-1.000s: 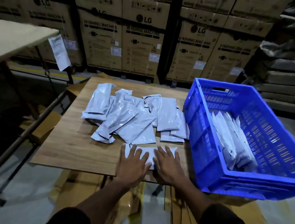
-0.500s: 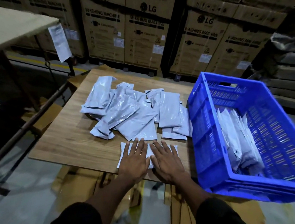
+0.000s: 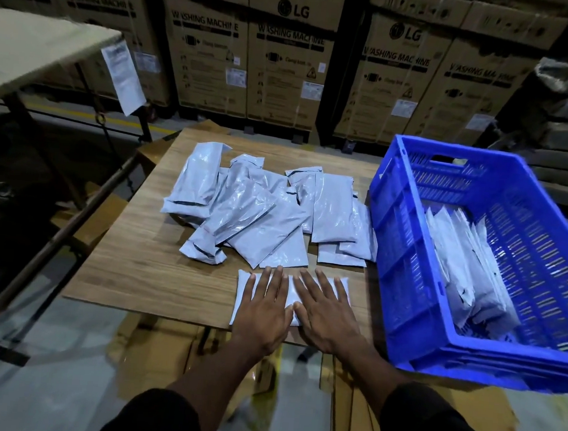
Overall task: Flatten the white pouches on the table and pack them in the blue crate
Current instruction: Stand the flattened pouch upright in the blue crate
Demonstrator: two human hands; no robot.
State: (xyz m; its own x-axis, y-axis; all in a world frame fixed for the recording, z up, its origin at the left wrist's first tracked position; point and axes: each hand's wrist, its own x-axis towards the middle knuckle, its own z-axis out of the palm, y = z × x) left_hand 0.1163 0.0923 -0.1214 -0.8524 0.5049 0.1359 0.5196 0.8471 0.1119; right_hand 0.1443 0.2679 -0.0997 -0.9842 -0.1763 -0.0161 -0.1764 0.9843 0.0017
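Flattening is in hand: the left hand (image 3: 263,310) and right hand (image 3: 327,312) lie side by side, fingers straight and spread, pressing one pouch (image 3: 244,292) at the counter's (image 3: 128,271) near edge. Next, it likely needs gripping and carrying right into the crate (image 3: 405,259), beside those already packed. The pile (image 3: 262,213) waits behind. Boxes (image 3: 288,62) read "LG" and "WASHING MACHINE".

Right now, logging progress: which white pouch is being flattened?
The lone pouch at the table's near edge, under both flat hands, left and right, apart from the pile.
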